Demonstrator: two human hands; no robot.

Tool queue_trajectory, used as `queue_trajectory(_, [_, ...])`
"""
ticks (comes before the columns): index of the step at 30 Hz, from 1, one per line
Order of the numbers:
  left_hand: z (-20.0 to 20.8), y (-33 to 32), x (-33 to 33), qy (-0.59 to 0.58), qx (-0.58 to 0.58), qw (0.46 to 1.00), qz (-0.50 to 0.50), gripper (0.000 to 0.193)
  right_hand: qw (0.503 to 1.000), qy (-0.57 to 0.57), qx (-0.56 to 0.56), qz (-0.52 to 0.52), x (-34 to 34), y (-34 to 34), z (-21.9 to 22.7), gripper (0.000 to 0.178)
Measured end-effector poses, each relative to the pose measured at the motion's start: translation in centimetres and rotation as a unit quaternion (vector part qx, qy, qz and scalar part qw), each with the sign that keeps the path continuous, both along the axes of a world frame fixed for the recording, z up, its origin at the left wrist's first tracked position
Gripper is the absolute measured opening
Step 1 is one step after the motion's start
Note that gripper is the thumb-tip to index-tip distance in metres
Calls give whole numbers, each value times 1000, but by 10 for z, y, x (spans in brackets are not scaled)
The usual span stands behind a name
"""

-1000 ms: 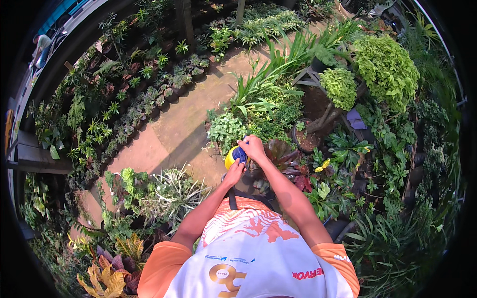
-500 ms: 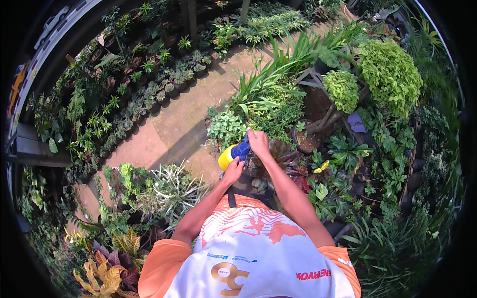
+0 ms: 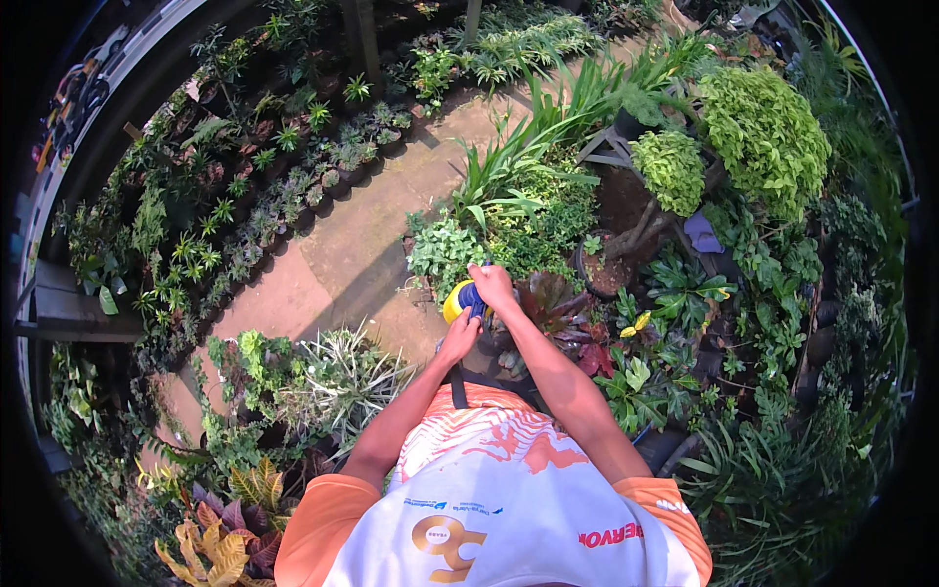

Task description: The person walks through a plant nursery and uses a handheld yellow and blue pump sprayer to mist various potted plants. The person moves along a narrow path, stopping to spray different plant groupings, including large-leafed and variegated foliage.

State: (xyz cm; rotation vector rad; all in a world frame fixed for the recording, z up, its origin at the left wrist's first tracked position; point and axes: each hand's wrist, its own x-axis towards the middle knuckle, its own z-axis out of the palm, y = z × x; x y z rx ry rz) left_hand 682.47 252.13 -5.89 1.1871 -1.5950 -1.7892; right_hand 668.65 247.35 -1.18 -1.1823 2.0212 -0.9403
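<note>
Between my two hands, in front of my waist, is a yellow and blue bottle (image 3: 454,304) that looks like a hand sprayer. The yellow, rounded part points away to the left, and the blue part lies closer to my fingers. My left hand (image 3: 459,338) is closed on the blue part from the near side. At the far side my right hand (image 3: 494,286) is closed round its top end, which the fingers partly hide. A light green leafy plant (image 3: 445,248) grows just beyond the bottle, and a dark reddish rosette plant (image 3: 551,302) is right of my right hand.
A paved path (image 3: 372,220) runs from the lower left to the upper right, edged by a row of small potted plants (image 3: 323,188). A spiky pale plant (image 3: 344,380) stands left of my left forearm. At right is a small tree (image 3: 763,137) with clipped foliage.
The bottle has turned, so less of its yellow part shows. My right hand has come slightly lower and to the left; my left hand has barely moved.
</note>
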Motion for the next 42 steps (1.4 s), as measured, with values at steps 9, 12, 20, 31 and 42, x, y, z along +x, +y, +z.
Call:
queue_trajectory(9, [-11, -9, 1, -36, 14, 999, 21, 25, 999, -34, -30, 2, -23, -23, 95, 55])
queue_trajectory(12, [-3, -6, 3, -36, 26, 999, 28, 28, 1000, 2, -26, -14, -22, -21, 95, 54])
queue_trajectory(20, [31, 4, 4, -102, -93, 988, 76, 57, 999, 49, 18, -4, 9, -13, 44, 47])
queue_trajectory(31, [22, -16, 2, -71, -157, 975, 138, 22, 998, 1, -8, 68, 11, -29, 64, 48])
queue_trajectory(42, [52, -8, 9, -81, -167, 976, 110, 25, 991, 111, 73, 12, 22, -9, 54, 42])
